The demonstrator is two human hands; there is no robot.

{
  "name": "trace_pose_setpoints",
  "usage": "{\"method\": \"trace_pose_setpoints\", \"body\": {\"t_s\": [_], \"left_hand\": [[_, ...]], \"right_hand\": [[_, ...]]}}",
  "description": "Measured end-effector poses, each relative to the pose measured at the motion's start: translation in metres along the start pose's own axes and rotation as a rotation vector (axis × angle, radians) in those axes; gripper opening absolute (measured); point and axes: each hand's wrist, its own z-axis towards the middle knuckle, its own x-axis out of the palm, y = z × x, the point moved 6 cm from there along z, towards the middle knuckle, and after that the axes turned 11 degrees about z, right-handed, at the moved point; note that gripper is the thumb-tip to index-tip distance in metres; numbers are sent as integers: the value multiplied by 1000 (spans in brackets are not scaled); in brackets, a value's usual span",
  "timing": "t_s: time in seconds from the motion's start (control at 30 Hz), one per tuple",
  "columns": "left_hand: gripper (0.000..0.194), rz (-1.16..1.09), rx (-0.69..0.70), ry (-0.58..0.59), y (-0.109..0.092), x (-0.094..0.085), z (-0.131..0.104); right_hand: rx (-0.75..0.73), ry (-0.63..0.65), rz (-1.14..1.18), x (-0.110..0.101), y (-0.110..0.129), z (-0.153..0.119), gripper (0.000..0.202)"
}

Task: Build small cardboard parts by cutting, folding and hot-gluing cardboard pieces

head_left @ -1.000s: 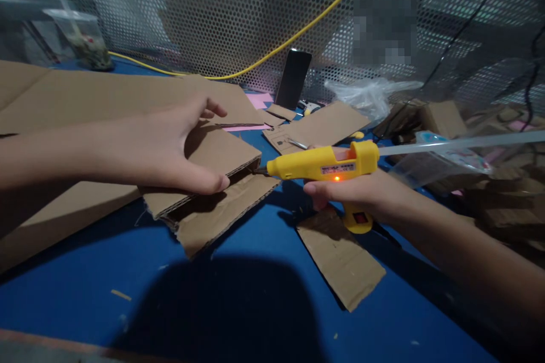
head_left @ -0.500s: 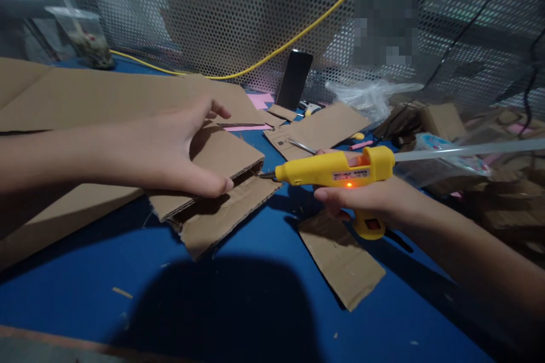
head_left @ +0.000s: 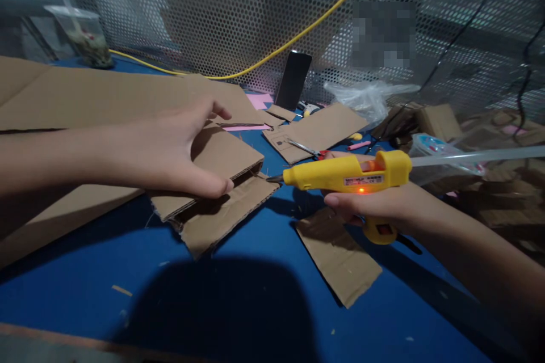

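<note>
In the head view, the left grip (head_left: 168, 144) is spread over a cardboard box (head_left: 232, 150), thumb against its edge. The right grip (head_left: 374, 201) wraps around a yellow glue gun (head_left: 327, 174), its nozzle (head_left: 276, 179) by the flap (head_left: 223, 204) right of the left grip; a cardboard strip (head_left: 340, 261) lies below.

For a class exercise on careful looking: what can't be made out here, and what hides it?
All in the head view:
Glue stick: far end cut off by the right edge.
Scissors: most of the handles, behind the glue gun and right hand.
Label on the gun: print too small and blurred.
Folded cardboard: its deep inside, under the top panel and in shadow.
Left hand: some fingertips, behind the hand itself.
</note>
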Motion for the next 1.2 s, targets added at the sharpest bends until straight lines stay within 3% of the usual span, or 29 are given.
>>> {"method": "trace_pose_setpoints", "body": {"t_s": [0.2, 0.57, 0.83, 1.1, 1.2], "left_hand": [[104, 61, 8, 38, 0, 3, 1], [100, 52, 27, 51, -3, 3, 0], [103, 57, -9, 42, -1, 2, 0], [102, 56, -18, 26, -1, 2, 0], [94, 50, -10, 78, -9, -1, -5]], "right_hand": [[-3, 11, 82, -1, -3, -4, 24], [-59, 1, 54, 4, 22, -9, 32], [-45, -150, -81, 3, 23, -13, 35], [-118, -95, -165, 7, 28, -13, 28], [-98, -81, -155, 4, 26, -13, 32]]}}
